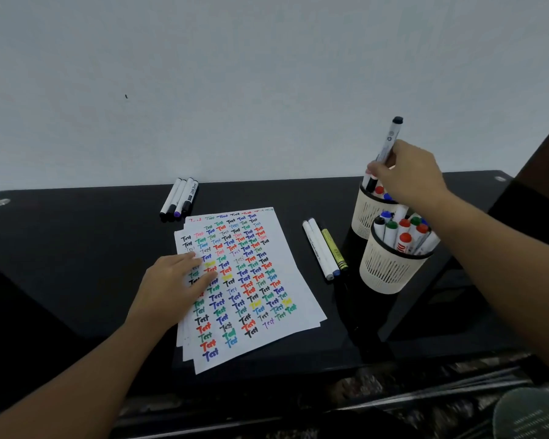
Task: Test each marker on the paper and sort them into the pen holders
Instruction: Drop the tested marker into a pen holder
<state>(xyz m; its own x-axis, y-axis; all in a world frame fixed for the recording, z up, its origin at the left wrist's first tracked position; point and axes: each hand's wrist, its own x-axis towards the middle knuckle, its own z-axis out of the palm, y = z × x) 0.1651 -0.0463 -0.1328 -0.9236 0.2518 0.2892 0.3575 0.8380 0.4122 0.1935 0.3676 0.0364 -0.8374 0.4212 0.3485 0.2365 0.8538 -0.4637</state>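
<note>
A stack of white paper (286,280) covered in coloured "Test" words lies mid-table. My left hand (171,286) rests flat on its left side, fingers straight. My right hand (406,175) pinches a black-capped white marker (390,137), held nearly upright with its lower end in the far cream pen holder (363,213). The near cream pen holder (387,274) is full of red, green, blue and black capped markers. Three markers (179,198) lie at the back of the table. Two white markers (319,248) and a yellow one (333,248) lie right of the paper.
The black glossy table (76,248) stands against a plain white wall. A dark slanted structure (536,172) rises at the far right behind the holders. Patterned flooring shows below the table's front edge.
</note>
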